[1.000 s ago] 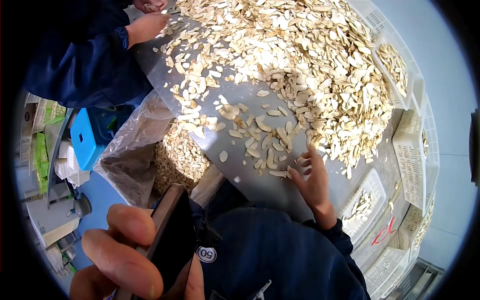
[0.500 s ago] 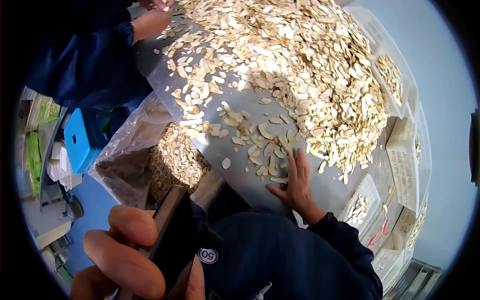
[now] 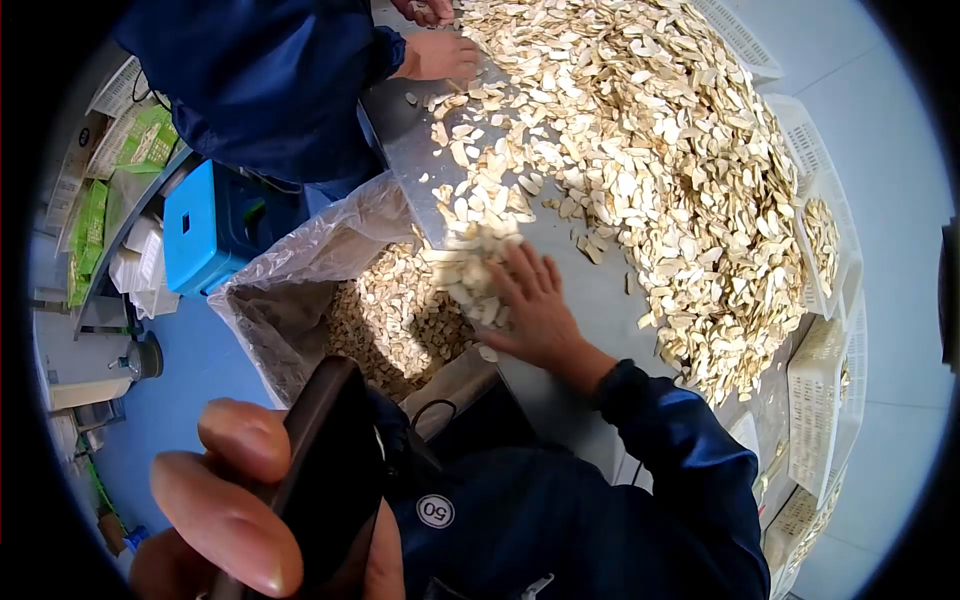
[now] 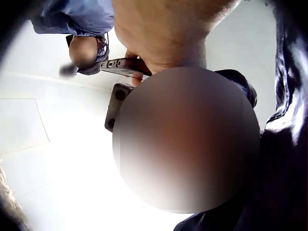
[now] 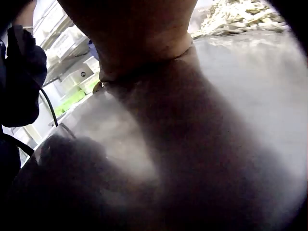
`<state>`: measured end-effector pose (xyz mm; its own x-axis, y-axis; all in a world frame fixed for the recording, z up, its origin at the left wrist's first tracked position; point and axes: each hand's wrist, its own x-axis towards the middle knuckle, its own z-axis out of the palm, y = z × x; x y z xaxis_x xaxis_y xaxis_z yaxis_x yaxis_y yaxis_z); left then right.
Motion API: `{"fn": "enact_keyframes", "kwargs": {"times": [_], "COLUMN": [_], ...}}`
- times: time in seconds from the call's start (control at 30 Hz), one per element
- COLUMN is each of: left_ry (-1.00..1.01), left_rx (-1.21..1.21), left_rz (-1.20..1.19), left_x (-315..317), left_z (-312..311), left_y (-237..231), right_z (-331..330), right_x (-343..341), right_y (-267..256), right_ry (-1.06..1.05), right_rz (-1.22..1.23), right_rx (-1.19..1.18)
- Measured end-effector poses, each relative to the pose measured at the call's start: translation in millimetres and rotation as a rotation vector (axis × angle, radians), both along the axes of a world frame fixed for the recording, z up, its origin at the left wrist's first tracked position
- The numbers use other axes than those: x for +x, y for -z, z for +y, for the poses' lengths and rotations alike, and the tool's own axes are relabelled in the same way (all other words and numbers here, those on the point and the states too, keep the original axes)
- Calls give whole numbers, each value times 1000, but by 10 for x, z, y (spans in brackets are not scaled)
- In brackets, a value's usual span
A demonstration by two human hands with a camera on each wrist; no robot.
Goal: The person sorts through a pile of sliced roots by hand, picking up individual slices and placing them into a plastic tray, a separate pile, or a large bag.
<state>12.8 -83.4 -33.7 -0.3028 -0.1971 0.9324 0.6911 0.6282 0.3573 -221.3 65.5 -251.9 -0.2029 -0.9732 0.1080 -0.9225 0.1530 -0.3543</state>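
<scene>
With right hand [image 3: 540, 318] straight-fingered against slices [image 3: 468, 268] at its 10 o'clock and left hand [image 3: 222, 505] gripping dark device [image 3: 335, 480], note lined bin [image 3: 265, 335] part-filled at 9 o'clock, large heap [image 3: 690, 190] apparently left at 1 o'clock.

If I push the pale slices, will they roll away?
Probably not: the pale slices look thin and flat, so they'd likely slide across the smooth-looking grey table instead. They may scatter, since they lie loose, and probably feel light because they're so thin.
</scene>
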Motion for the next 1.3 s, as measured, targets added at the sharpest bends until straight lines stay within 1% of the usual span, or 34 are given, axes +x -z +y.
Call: {"fn": "enact_keyframes", "kwargs": {"times": [0.07,0.13,0.17,0.23,0.33,0.43,0.5,0.57,0.63,0.7,0.8,0.9,0.93,0.97,1.03,1.1,1.13,1.17,1.23,1.3], "left_ry": [19,51,61,103,159,221,255,283,308,327,349,356,358,355,357,359,357,358,366,400], "left_rx": [-9,-25,-36,-50,-75,-98,-109,-121,-132,-135,-133,-127,-128,-122,-114,-100,-98,-94,-73,-6], "left_rz": [5,12,15,25,37,54,69,73,70,87,105,126,132,140,155,179,190,207,222,202], "left_x": [-25,-77,-111,-162,-258,-352,-394,-437,-464,-529,-623,-694,-711,-737,-773,-827,-855,-878,-872,-808], "left_z": [11,37,49,86,105,154,184,226,284,370,501,644,693,725,791,837,857,865,869,913], "left_y": [-21,-41,-47,-52,-52,-33,-31,-35,-55,-76,-109,-145,-151,-159,-173,-182,-186,-192,-177,-174], "right_z": [-214,-397,-454,-543,-270,333,849,1472,2050,2437,2741,2661,2590,2514,2341,2110,2010,1936,1810,1733], "right_x": [205,449,531,686,746,415,153,-70,-174,-172,-412,-586,-608,-577,-426,-208,-129,-83,-69,-118], "right_y": [10,63,-48,-129,-232,-451,-703,-671,-572,-483,-365,-397,-387,-385,-389,-473,-440,-461,-464,-451], "right_ry": [-76,-137,-202,-195,-103,169,475,800,896,1107,1148,1171,1163,1133,995,874,819,777,727,776], "right_rz": [3,-111,-157,-338,-397,-181,-191,-245,208,360,308,131,165,216,249,115,152,95,-23,-166], "right_rx": [-19,-54,-100,-153,-215,-118,-136,-256,-307,-289,-290,-325,-303,-276,-238,-207,-188,-138,-215,-302]}}
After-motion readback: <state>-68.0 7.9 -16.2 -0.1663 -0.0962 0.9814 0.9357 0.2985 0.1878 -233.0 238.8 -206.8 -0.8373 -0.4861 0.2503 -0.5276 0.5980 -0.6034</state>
